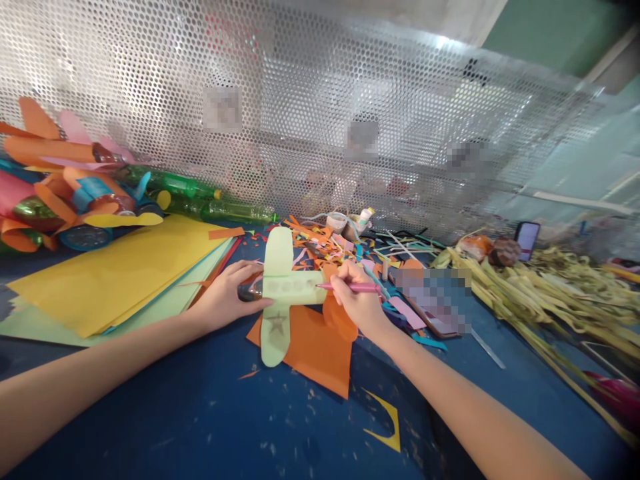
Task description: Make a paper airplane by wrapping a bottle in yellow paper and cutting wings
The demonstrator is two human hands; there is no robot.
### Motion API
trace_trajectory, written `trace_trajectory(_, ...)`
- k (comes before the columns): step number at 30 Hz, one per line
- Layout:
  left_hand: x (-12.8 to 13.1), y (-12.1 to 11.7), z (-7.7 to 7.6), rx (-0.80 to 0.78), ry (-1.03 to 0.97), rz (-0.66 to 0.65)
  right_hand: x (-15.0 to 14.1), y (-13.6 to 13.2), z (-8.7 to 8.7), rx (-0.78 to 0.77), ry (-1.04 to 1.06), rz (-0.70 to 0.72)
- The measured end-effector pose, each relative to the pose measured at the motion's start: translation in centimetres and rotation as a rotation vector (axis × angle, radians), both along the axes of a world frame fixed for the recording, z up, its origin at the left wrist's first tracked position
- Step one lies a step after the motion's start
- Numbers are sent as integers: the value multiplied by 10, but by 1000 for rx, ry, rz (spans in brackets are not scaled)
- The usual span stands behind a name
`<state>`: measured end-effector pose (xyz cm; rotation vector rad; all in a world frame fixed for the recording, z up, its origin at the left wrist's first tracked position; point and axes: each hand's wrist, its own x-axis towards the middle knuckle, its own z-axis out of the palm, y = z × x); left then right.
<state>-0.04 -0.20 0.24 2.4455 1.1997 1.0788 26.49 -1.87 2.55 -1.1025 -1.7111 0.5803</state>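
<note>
In the middle lies a toy plane [294, 289], a plastic bottle wrapped in pale green paper with rounded wings. A star is drawn on its near wing, and a row of faint window shapes runs along the body. My left hand [233, 293] grips the bottle's dark end, thumb on the near side and fingers on the far side. A pink pen [357, 287] is pinched in my right hand [356, 297], its tip at the right part of the body. Orange paper tail pieces [340, 320] show under my right hand. An orange sheet [320, 357] lies beneath the plane.
Yellow and green paper sheets [120, 273] lie to the left, before finished paper-and-bottle planes [75, 180] and green bottles [200, 193]. Paper scraps [320, 240] are heaped behind the plane. A phone [430, 303] and dried leaf strips [545, 287] lie right. A perforated metal screen [300, 87] rises behind.
</note>
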Motion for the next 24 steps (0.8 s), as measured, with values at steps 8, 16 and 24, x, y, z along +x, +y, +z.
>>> trace_trajectory(8,0,0,-1,13,4,-1,0,0,1,-1,9,10)
trace_trajectory(16,-1,1,-1,10,-6,3,-1,-2,3,-30,-16,24)
trace_trajectory(24,-1,1,-1,8,6,-1,-3,-3,0,-91,18,97)
